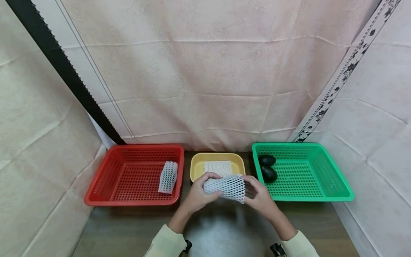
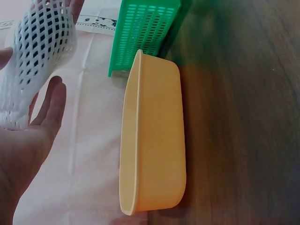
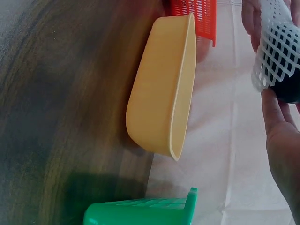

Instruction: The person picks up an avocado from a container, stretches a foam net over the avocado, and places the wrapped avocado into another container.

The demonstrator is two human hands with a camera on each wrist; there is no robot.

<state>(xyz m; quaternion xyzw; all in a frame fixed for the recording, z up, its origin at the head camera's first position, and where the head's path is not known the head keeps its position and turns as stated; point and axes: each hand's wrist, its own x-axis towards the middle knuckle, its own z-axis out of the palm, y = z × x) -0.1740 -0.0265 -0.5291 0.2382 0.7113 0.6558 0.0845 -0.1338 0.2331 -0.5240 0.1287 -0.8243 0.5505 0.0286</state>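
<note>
Between my hands, in front of the yellow tray, is a white foam net sleeve (image 1: 226, 187) with a dark, glossy eggplant (image 3: 288, 88) partly inside it. My left hand (image 1: 199, 194) grips the narrow end of the sleeve, thumb on the near side. At the wide end, my right hand (image 1: 259, 196) holds the eggplant and the sleeve's rim with its fingertips. In the right wrist view the eggplant's dark end shows at the sleeve's mouth. The yellow tray (image 1: 194, 167) holds more flat white foam netting (image 1: 217, 166).
On the left stands a red basket (image 1: 135, 203) with one filled-looking white net sleeve (image 1: 168, 177) at its right side. A green basket (image 1: 313, 198) on the right contains two dark eggplants (image 1: 268, 174) near its left wall. Cloth hangs behind the wooden table (image 1: 128, 228).
</note>
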